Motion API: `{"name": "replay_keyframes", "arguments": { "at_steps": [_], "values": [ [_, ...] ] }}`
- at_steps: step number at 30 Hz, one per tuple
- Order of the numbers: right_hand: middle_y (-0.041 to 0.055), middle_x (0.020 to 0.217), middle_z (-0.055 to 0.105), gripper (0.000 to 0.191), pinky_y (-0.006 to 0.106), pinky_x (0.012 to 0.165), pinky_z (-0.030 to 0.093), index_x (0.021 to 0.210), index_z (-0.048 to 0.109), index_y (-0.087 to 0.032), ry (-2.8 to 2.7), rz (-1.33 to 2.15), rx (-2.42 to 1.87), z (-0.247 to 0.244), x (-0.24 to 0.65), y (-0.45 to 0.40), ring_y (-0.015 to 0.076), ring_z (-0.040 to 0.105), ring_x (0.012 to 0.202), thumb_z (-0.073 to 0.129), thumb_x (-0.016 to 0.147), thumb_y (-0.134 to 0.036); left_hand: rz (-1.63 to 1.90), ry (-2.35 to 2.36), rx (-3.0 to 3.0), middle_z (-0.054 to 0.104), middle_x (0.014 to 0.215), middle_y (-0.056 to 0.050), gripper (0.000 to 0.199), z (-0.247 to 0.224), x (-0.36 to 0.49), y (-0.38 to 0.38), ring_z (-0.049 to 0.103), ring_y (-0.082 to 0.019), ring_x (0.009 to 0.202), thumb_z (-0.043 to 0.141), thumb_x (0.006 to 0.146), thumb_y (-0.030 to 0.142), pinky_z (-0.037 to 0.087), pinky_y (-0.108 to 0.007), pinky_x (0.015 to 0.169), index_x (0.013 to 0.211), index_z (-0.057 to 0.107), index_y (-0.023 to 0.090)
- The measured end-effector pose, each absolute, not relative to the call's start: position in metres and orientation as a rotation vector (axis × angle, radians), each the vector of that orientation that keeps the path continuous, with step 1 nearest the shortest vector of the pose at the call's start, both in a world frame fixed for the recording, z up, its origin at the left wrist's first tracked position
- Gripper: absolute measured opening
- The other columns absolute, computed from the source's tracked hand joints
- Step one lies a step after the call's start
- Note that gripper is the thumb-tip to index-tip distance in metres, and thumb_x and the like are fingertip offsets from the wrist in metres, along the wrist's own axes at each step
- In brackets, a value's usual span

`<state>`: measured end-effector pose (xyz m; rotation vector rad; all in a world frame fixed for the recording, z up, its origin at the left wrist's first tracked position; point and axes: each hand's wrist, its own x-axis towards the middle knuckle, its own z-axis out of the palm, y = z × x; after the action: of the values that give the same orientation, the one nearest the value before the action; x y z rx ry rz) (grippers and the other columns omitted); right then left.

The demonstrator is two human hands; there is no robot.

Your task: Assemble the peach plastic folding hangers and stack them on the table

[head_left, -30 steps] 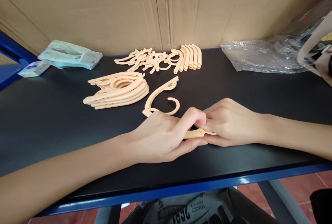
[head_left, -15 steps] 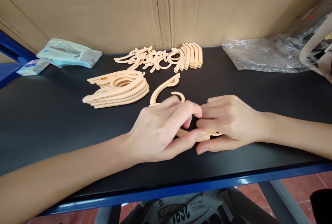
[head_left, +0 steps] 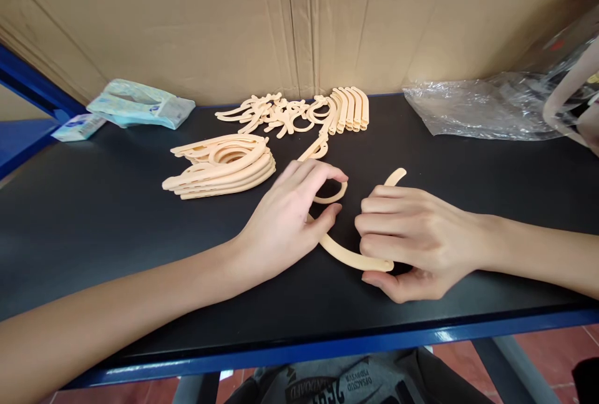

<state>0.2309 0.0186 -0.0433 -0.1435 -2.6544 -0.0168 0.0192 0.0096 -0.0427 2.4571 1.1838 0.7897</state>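
Observation:
A cream plastic folding clothes hanger lies partly under my left hand [head_left: 299, 207], its curved arm [head_left: 350, 256] reaching toward my right hand. The hanger's round hook [head_left: 333, 198] shows between my left thumb and index finger, which curl around it. My other left fingers hide the hanger's middle. In my closed right hand [head_left: 416, 238] is another cream hanger piece [head_left: 395, 176], its rounded tip sticking out above the knuckles. My right thumb lies beside the end of the curved arm; whether it touches is unclear. A further hanger part [head_left: 314, 148] shows behind my left hand.
Assembled-looking hangers [head_left: 224, 170] are stacked at the left. Behind lie loose hooks [head_left: 285, 118] and a row of hanger arms [head_left: 350, 110]. A tissue pack [head_left: 140, 104] stands back left, clear plastic film [head_left: 472, 110] back right. Cardboard [head_left: 196, 23] walls the rear.
My hands have drawn slightly apart. The right hand has turned and closed, with a piece now poking up above it. The hanger's curved arm and hook show more fully.

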Motion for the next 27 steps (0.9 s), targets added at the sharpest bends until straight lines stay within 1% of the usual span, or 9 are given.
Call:
{"name": "replay_keyframes", "arguments": {
  "at_steps": [4,6,9,11,13,18,22,27],
  "values": [
    [0.0007,0.061,0.045,0.026,0.032,0.056,0.026,0.06,0.05,-0.018,-2.667,-0.029,-0.11,-0.043,0.231,0.017,0.0152,0.03,0.062,0.051,0.086,-0.022,0.761,1.22,2.52,0.056,0.132,-0.004,0.031,-0.042,0.019,0.009,0.045,-0.018,0.127,0.056,0.092,0.012,0.036,-0.034,0.107,0.122,0.055,0.017],
    [0.0007,0.061,0.045,0.025,0.031,0.056,0.028,0.061,0.051,-0.018,-2.686,-0.025,-0.102,-0.042,0.231,0.015,0.0152,0.031,0.061,0.05,0.086,-0.022,0.73,1.187,2.512,0.053,0.137,-0.004,0.034,-0.043,0.019,0.009,0.043,-0.017,0.131,0.053,0.093,0.012,0.036,-0.033,0.109,0.127,0.052,0.017],
    [0.0016,0.064,0.049,0.024,0.031,0.055,0.032,0.063,0.052,-0.018,-2.692,-0.044,-0.096,-0.042,0.231,0.012,0.0156,0.037,0.062,0.048,0.086,-0.021,0.722,1.208,2.533,0.053,0.137,-0.005,0.033,-0.044,0.019,0.008,0.043,-0.019,0.131,0.052,0.092,0.013,0.037,-0.036,0.11,0.125,0.053,0.018],
    [0.0034,0.069,0.055,0.023,0.031,0.057,0.037,0.065,0.053,-0.018,-2.687,-0.07,-0.097,-0.042,0.232,0.011,0.0165,0.044,0.066,0.048,0.086,-0.021,0.728,1.255,2.548,0.053,0.137,-0.005,0.032,-0.045,0.019,0.007,0.04,-0.021,0.133,0.054,0.091,0.015,0.035,-0.04,0.111,0.122,0.054,0.018],
    [0.005,0.074,0.058,0.021,0.031,0.061,0.042,0.067,0.055,-0.017,-2.697,-0.088,-0.097,-0.042,0.233,0.01,0.0175,0.05,0.071,0.049,0.086,-0.02,0.727,1.26,2.527,0.051,0.139,-0.006,0.034,-0.045,0.018,0.007,0.038,-0.022,0.135,0.054,0.09,0.015,0.034,-0.042,0.113,0.124,0.053,0.017],
    [0.0059,0.079,0.061,0.02,0.03,0.063,0.045,0.068,0.056,-0.016,-2.738,-0.137,-0.092,-0.041,0.235,0.008,0.0175,0.055,0.075,0.052,0.086,-0.022,0.742,1.212,2.483,0.05,0.138,-0.009,0.039,-0.046,0.018,0.007,0.042,-0.021,0.131,0.052,0.089,0.013,0.038,-0.038,0.11,0.128,0.049,0.015],
    [0.0057,0.077,0.062,0.02,0.029,0.058,0.044,0.065,0.057,-0.015,-2.724,-0.209,-0.064,-0.039,0.235,0.007,0.0159,0.054,0.069,0.051,0.085,-0.017,0.764,1.196,2.437,0.051,0.136,-0.008,0.041,-0.045,0.018,0.007,0.045,-0.02,0.127,0.051,0.088,0.009,0.042,-0.038,0.107,0.128,0.048,0.016],
    [0.0048,0.072,0.059,0.019,0.029,0.054,0.043,0.063,0.057,-0.015,-2.705,-0.238,-0.028,-0.038,0.235,0.003,0.0151,0.052,0.065,0.05,0.08,-0.014,0.799,1.135,2.419,0.052,0.134,-0.008,0.039,-0.045,0.017,0.008,0.045,-0.019,0.125,0.052,0.088,0.009,0.041,-0.037,0.107,0.127,0.048,0.016]
  ]
}}
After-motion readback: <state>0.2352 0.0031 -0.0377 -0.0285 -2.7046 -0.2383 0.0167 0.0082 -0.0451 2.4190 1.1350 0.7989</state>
